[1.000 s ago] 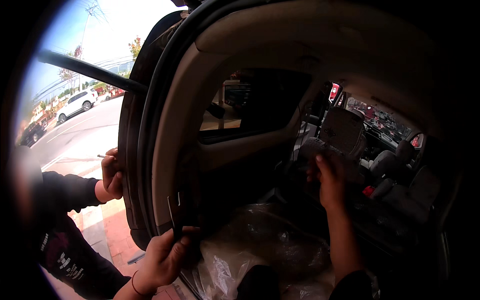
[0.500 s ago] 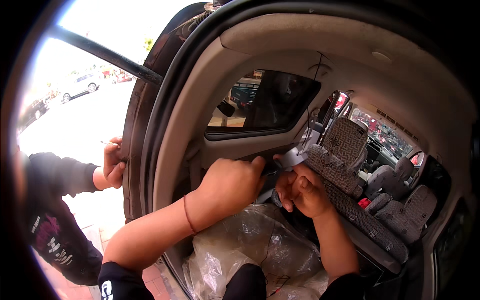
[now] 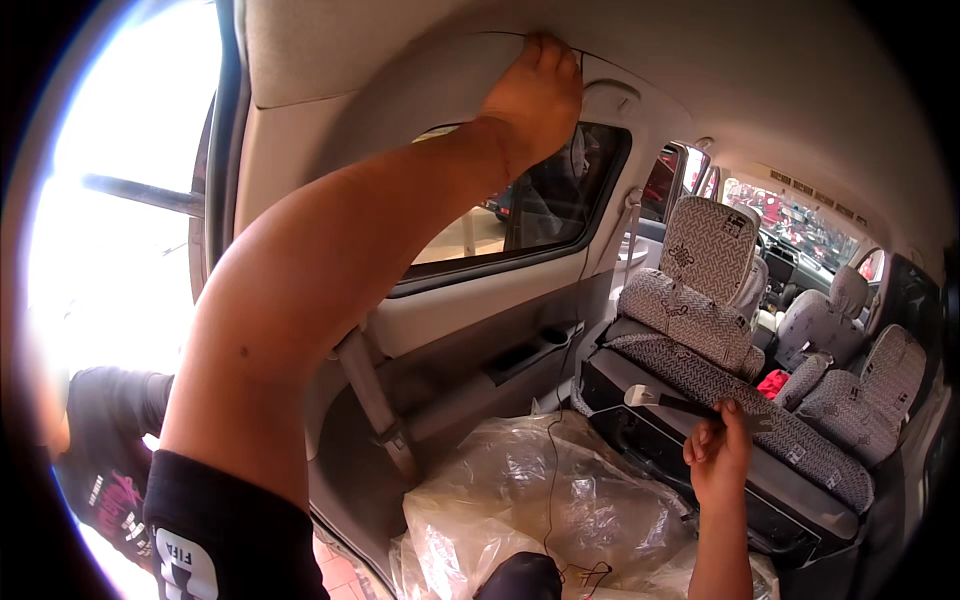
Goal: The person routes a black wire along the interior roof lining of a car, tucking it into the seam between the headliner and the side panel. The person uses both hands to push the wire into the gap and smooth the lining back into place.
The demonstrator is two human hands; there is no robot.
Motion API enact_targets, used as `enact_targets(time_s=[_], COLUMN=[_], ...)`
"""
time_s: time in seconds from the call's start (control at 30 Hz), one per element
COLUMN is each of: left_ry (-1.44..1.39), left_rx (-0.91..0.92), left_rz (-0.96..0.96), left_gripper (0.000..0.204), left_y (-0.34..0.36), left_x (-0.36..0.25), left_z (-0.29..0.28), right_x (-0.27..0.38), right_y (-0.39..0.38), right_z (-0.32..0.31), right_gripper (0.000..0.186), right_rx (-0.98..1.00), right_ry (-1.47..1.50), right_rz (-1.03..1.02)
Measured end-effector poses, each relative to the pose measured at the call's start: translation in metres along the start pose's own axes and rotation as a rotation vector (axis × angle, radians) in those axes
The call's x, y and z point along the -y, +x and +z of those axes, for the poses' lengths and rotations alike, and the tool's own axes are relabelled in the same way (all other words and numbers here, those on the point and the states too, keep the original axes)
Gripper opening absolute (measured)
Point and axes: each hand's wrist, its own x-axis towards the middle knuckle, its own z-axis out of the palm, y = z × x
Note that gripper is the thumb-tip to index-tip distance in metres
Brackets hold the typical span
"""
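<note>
Thin black wire [image 3: 551, 470] reaches above the dark-glass window [image 3: 600, 170] but dangles loose below, left hand [image 3: 540, 92] curled above, hold unclear, right hand [image 3: 720, 458] clasping a pale-tipped black tool [image 3: 676, 403].

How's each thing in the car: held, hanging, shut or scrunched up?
Left hand: raised high, grip unclear
Slim tool: held slanting
Right hand: closed on the tool
Thin cable: hanging down
Plastic sheet: crumpled
Side window: looks shut, partly blocked
</note>
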Motion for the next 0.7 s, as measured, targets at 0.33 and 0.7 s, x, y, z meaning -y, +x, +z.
enact_targets(time_s=[0.33,0.7], left_ry=[0.003,-0.321], left_rx=[-0.028,-0.052], left_rz=[0.0,-0.093], left_gripper=[0.045,0.045], left_y=[0.027,-0.006], left_x=[-0.018,-0.03], left_z=[0.024,0.006], right_x=[-0.002,0.048], right_y=[-0.009,-0.007], right_z=[0.002,0.077], right_gripper=[0.017,0.023], right_rx=[0.044,0.323], right_ry=[0.056,0.171], right_rz=[-0.102,-0.366])
